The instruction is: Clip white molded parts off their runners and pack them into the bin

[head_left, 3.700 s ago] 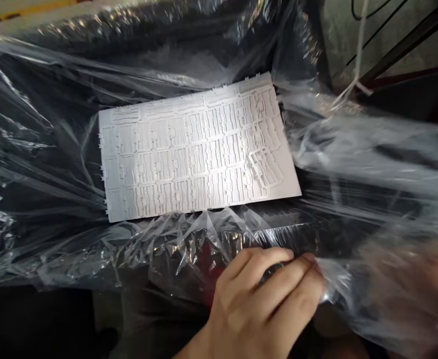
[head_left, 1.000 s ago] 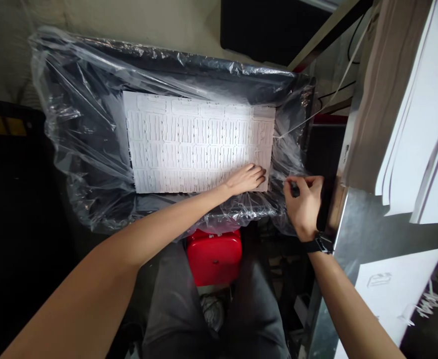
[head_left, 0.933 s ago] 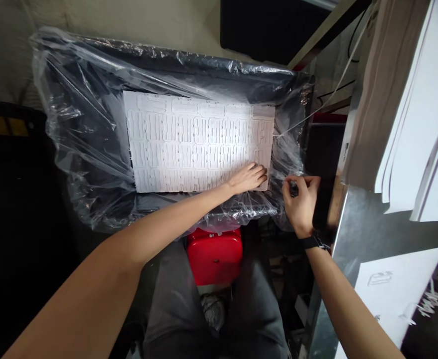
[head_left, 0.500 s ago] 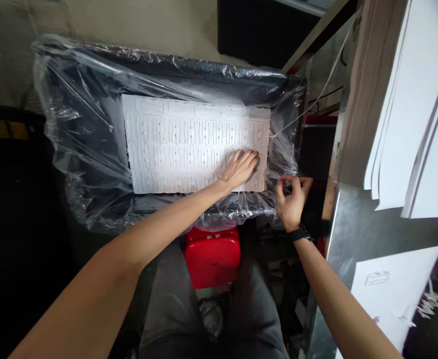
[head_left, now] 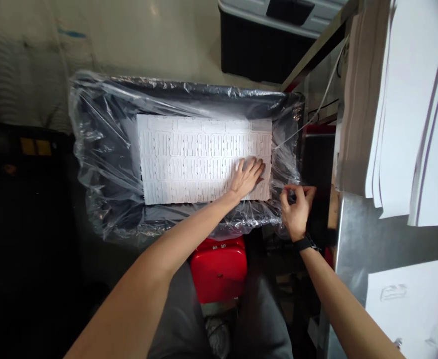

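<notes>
A white sheet (head_left: 187, 169) with rows of thin wavy cut lines lies in a dark bin lined with clear plastic film (head_left: 102, 179). My left hand (head_left: 246, 177) rests palm down on the sheet's right part, fingers spread. My right hand (head_left: 296, 207), with a dark band at the wrist, is at the bin's right front corner, beside the film's edge. Its thumb and fingertips are pinched together; what they hold, if anything, is too small to make out. A thin white cord (head_left: 321, 102) runs from the sheet's right edge up to the right.
A red stool (head_left: 219, 271) stands between my legs, below the bin. To the right, a metal table (head_left: 357, 239) bears stacked white sheets (head_left: 420, 114) and a loose white sheet (head_left: 409, 304). A black box with a grey lid (head_left: 256, 50) stands behind.
The view has shifted, so the bin sits lower and further right in the picture. Both hands keep nearly the same places: the left on the sheet, the right pinched at the corner.
</notes>
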{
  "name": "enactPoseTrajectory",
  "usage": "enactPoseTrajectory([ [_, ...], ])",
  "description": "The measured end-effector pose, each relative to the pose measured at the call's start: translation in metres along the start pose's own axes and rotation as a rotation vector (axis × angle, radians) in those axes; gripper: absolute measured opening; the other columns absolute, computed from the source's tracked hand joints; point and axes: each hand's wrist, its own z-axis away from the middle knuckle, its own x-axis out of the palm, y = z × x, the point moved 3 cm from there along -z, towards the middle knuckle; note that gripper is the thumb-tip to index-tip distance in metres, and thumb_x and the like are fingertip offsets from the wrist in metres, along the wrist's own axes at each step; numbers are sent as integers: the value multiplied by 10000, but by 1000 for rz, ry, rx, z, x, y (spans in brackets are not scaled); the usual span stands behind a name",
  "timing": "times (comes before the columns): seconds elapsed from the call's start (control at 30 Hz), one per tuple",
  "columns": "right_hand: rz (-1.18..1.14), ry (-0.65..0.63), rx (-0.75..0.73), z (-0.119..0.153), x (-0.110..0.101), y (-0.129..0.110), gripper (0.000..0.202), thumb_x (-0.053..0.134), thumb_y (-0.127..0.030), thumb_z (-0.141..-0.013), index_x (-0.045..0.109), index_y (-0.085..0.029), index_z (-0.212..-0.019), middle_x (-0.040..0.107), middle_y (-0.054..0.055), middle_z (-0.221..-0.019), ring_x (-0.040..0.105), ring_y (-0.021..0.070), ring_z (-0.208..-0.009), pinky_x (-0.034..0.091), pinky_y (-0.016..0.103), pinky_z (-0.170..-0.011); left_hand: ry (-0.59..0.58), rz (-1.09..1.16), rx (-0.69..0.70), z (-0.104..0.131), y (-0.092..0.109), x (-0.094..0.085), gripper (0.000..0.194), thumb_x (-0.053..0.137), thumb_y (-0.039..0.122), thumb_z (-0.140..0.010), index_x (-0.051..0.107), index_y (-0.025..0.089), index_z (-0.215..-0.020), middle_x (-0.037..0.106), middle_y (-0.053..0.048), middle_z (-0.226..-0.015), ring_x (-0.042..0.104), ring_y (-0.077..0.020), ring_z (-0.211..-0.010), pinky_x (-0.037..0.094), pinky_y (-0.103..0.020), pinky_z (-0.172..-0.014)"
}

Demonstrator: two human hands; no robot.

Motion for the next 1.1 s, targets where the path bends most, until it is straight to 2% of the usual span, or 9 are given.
enactPoseTrajectory([
  [0.27,-99,11,36,5,3,4,270,655,-421,-1025,771,-183,-1080,483,75,-1069,531,259,-967,498,432,-918,-100,-154,-22,10,-5,3,778,386,594,-1150,306,150,-1784,293,-114,-1842,284,-395,-1693,252,-695,-1378],
  [0.43,-74,-2,30,4,0,-3,248,664,-390,-1025,784,-181,-1087,480,77,-1084,543,264,-988,481,442,-937,-120,-154,-22,22,-16,-4,757,418,559,-1147,297,174,-1788,247,-93,-1855,241,-376,-1717,240,-675,-1385],
  [0.57,-40,-14,18,2,0,-7,233,645,-377,-1057,783,-194,-1099,501,77,-1098,565,246,-984,494,411,-939,-84,-103,13,20,-22,-9,735,411,506,-1158,319,110,-1771,239,-142,-1852,226,-371,-1721,208,-695,-1380],
  [0.73,-26,6,41,3,3,-3,250,628,-401,-1073,780,-204,-1093,516,81,-1097,560,245,-977,501,403,-926,-68,-64,92,7,-11,-10,629,439,438,-1164,435,136,-1715,339,-147,-1822,301,-340,-1690,209,-658,-1377],
  [0.83,-23,2,47,4,4,-1,267,618,-414,-1076,784,-206,-1097,520,84,-1097,553,250,-974,498,410,-923,-64,-52,96,4,-9,-10,628,453,456,-1162,460,114,-1689,424,-189,-1772,376,-345,-1645,239,-631,-1362],
  [0.93,-21,-8,48,3,3,-1,270,615,-414,-1077,783,-205,-1101,519,85,-1097,553,253,-973,496,419,-926,-65,-46,73,8,-16,-13,621,515,468,-1142,515,93,-1636,461,-231,-1735,417,-383,-1609,274,-645,-1329],
  [1.1,-28,-21,40,1,1,-5,233,621,-373,-1075,773,-198,-1104,527,89,-1108,558,254,-1007,498,414,-969,-80,-44,99,15,-30,-23,471,519,409,-1140,619,171,-1534,497,-196,-1714,438,-384,-1588,294,-657,-1306],
])
